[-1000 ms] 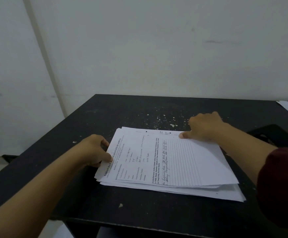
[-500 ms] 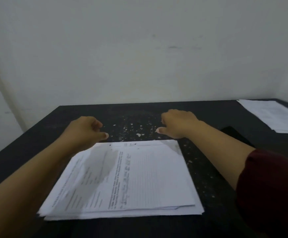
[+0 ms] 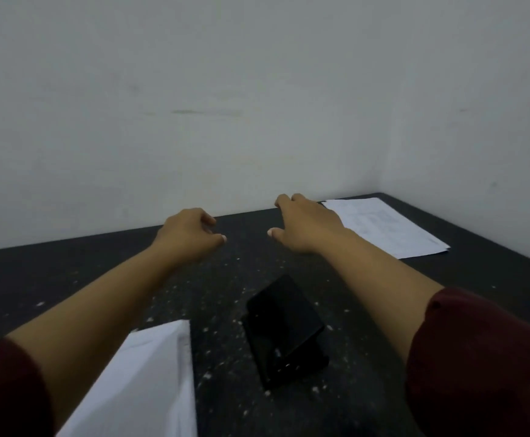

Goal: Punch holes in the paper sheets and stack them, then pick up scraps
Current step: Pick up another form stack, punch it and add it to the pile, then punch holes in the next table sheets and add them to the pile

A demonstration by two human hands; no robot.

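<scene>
My left hand [image 3: 191, 236] and my right hand [image 3: 304, 225] reach out over the far part of the black table [image 3: 494, 279], both empty with fingers loosely curled and apart. A stack of white paper sheets [image 3: 150, 383] lies at the near left, partly under my left forearm. A second stack of printed sheets [image 3: 386, 227] lies at the far right, just right of my right hand. The black hole punch [image 3: 284, 329] sits on the table between my forearms. Small white paper scraps [image 3: 206, 329] are scattered over the table around the punch and below my hands.
A plain white wall [image 3: 257, 105] runs along the table's far edge, and another wall closes the right side. Dark red sleeves [image 3: 484, 357] cover both of my upper arms.
Both hands left the near paper stack and moved forward over the table. The view swung right, so the hole punch and the far right stack came into view.
</scene>
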